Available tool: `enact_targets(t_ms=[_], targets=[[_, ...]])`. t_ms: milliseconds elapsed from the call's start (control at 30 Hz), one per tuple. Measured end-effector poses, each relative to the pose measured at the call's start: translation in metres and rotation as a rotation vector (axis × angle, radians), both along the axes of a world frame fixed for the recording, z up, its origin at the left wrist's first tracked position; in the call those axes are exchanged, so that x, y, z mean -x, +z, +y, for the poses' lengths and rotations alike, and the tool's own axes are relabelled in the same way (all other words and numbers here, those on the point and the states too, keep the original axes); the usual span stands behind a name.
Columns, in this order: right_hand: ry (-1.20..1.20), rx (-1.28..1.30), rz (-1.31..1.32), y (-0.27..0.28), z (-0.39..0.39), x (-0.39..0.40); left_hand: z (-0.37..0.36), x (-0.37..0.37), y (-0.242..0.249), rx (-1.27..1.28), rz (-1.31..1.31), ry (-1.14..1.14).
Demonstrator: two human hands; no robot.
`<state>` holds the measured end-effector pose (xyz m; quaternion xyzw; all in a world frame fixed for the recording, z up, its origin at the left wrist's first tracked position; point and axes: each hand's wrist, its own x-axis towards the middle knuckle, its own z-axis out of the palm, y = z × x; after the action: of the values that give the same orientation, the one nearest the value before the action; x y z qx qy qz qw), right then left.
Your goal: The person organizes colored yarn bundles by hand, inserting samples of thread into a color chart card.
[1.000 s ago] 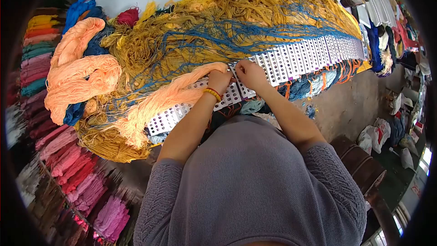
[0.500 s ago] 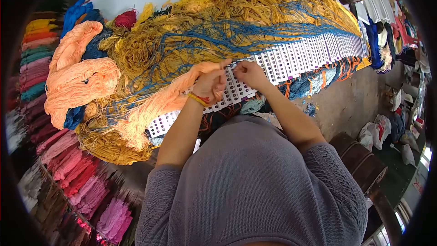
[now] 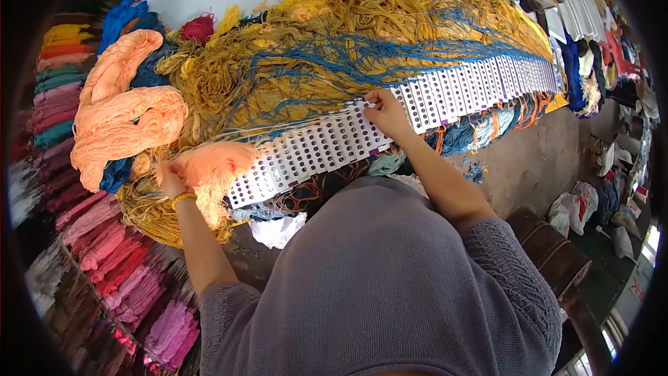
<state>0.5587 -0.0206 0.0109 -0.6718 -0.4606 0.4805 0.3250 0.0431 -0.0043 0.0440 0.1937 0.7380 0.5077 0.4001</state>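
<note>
With the left hand [image 3: 169, 178] closed around the peach yarn bundle [image 3: 209, 167] at lower left of frame & the right hand [image 3: 387, 114] pinching its strand at the white hole card [image 3: 327, 146] near centre, better to pull slowly, keeping thread tight, w/o snagging the mustard yarn [image 3: 334, 35] above.

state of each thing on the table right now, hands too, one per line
left hand: closed on the peach yarn bundle, out at the left
right hand: fingertips pinching at the top edge of the punched card strip
punched card strip: lying flat along the table edge
mustard yarn: loose, tangled heap
blue yarn: strands spread across the mustard heap
peach skeins: piled at the left
</note>
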Motion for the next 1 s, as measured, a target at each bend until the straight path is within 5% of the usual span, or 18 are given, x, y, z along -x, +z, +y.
enact_targets(t_ms=[67,100,133,167,200,233,300,367,433,767,867,900,967,1000], targets=[[0.019,-0.001,-0.004,-0.003,0.0,0.004,0.0,-0.048,0.032,0.153,0.162,-0.171],[0.052,0.009,0.011,0.001,0.0,0.009,-0.002,-0.101,0.04,0.009,-0.016,-0.399],[0.112,0.011,0.063,0.006,-0.001,0.019,-0.002,-0.11,0.012,0.148,-0.336,-0.631],[0.181,0.018,0.132,0.019,-0.003,0.031,-0.004,-0.18,0.039,0.024,-0.547,-0.874],[0.248,0.024,0.198,0.038,-0.005,0.043,-0.012,-0.226,0.03,0.023,-0.817,-0.825],[0.277,0.079,0.248,0.065,-0.008,0.052,-0.012,-0.273,0.054,0.186,-0.672,-0.854],[0.212,0.142,0.441,0.067,-0.012,0.059,-0.014,-0.306,0.035,0.215,-0.832,-0.868],[0.224,0.132,0.34,0.076,-0.011,0.053,-0.014,-0.33,0.054,0.158,-1.001,-0.731],[0.079,0.217,0.544,0.088,-0.011,0.051,-0.014,-0.328,0.055,0.158,-1.046,-0.709],[0.125,0.001,0.434,0.06,-0.018,0.051,-0.02,-0.309,0.031,0.148,-0.968,-0.627],[-0.231,0.353,1.304,0.103,-0.006,0.038,-0.017,-0.294,0.05,0.192,-1.223,-0.622],[-0.183,0.351,1.427,0.106,-0.004,0.026,-0.005,-0.27,-0.001,-0.234,-1.517,-0.788],[-0.051,0.331,1.53,0.1,0.002,-0.02,-0.004,-0.233,0.048,-0.197,-0.787,-0.603],[-0.131,0.273,1.189,0.109,0.008,-0.05,0.003,-0.192,0.039,-0.237,-0.663,-0.486]])
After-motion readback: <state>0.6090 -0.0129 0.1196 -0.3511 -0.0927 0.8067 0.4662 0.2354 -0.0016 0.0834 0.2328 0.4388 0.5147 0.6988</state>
